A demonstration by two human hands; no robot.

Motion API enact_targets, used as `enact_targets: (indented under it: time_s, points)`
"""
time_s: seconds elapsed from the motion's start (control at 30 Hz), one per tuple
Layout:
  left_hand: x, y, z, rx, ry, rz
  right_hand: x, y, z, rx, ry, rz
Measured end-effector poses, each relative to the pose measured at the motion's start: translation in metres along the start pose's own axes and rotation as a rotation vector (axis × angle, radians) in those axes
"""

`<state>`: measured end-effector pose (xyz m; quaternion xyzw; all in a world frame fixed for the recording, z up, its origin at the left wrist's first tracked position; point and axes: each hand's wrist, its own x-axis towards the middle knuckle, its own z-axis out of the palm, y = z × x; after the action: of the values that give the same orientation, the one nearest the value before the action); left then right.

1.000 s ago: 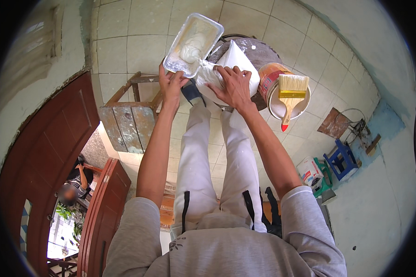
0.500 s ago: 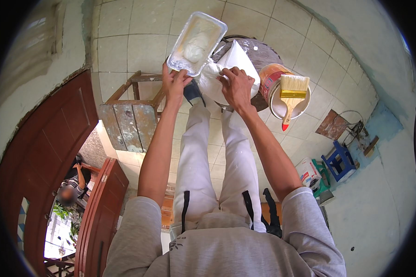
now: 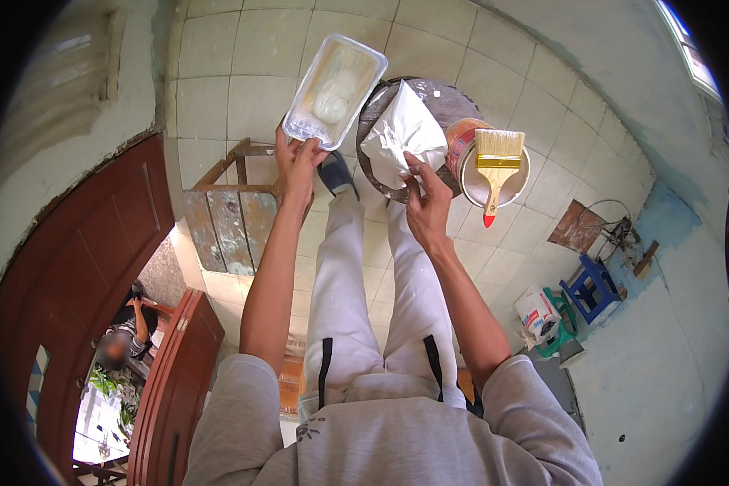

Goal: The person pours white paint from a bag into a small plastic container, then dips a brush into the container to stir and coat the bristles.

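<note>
Clear plastic tray (image 3: 334,91) with white paste inside, held up over the tiled floor (image 3: 219,73); left hand (image 3: 297,160) fingers clamped on its near edge. White bag (image 3: 403,134) on a round dark drum lid (image 3: 454,101), right hand (image 3: 427,202) fingers pinching its lower corner. Just beside: paint can (image 3: 494,174), yellow-handled brush (image 3: 496,166) across its rim. Wooden stool (image 3: 227,211) left.

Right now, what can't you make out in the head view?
- White bag: contents hidden by its own folds; the right hand covers its lower edge.
- Round drum top: mostly covered by the bag.
- Paint bucket: fill level hidden by the brush lying across it.
- Tray: near end covered by the left hand.
- Person in doorway: small, blurred.
</note>
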<state>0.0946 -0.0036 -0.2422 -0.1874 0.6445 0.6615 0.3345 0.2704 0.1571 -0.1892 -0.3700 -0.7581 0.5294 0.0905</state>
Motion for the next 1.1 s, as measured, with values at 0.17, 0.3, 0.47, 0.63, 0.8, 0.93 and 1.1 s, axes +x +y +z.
enact_targets:
  time_s: [0.17,0.3,0.47,0.63,0.8,0.93,1.1]
  points:
    - [-0.016,0.004,-0.005,-0.025,0.016,0.011,-0.001,-0.026,-0.026,0.077,-0.001,0.130]
    - [-0.028,0.009,-0.003,-0.045,0.010,-0.005,-0.005,-0.037,-0.039,0.148,0.055,0.132]
    - [-0.042,0.014,-0.002,-0.022,0.058,0.008,-0.008,-0.046,-0.044,0.221,0.048,0.137]
    - [-0.053,0.026,0.000,-0.046,0.008,0.018,-0.015,-0.044,-0.050,0.274,0.068,0.165]
    - [-0.065,0.036,0.015,-0.033,0.010,0.002,-0.034,0.012,-0.025,0.383,0.297,0.357]
    - [-0.074,0.028,0.018,-0.028,0.015,-0.039,-0.046,0.042,-0.010,0.353,0.400,0.366]
    - [-0.076,0.021,0.019,0.011,-0.044,-0.059,-0.042,0.056,0.005,0.192,0.397,0.395]
